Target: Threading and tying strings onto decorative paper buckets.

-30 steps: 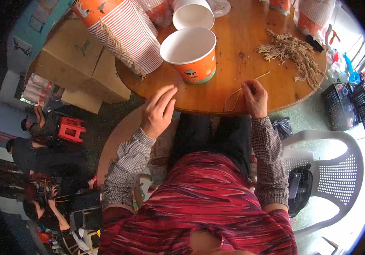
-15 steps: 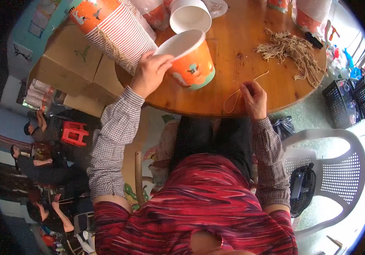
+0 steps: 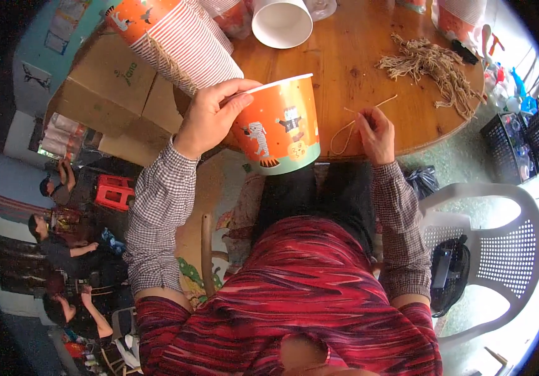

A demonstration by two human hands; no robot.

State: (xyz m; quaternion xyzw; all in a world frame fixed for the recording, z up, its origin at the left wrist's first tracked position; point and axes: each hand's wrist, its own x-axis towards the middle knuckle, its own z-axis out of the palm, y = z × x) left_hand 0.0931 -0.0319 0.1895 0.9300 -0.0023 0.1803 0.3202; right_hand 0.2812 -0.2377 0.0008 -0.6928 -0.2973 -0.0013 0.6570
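My left hand (image 3: 213, 119) grips an orange paper bucket (image 3: 275, 128) at its rim, thumb outside. The bucket tilts toward me, with printed cartoon figures and a green band at its base facing me. It hangs over the table's front edge. To the right, my right hand (image 3: 377, 133) pinches a thin beige string (image 3: 387, 101), which forms a loop beside the fingers. A second paper bucket (image 3: 282, 25) lies at the back with its white inside showing. Left of it leans a tall stack of nested orange buckets (image 3: 178, 47).
A tangled bundle of strings (image 3: 432, 72) lies on the right of the round wooden table (image 3: 344, 69), near a black object (image 3: 464, 52). Cardboard boxes (image 3: 106, 94) stand at the left. A grey plastic chair (image 3: 507, 250) and black crates (image 3: 511, 147) are at the right. Other people sit far left.
My left hand has brought the bucket down toward me and turned it, so its printed side shows instead of its opening. My right hand and the string have hardly moved.
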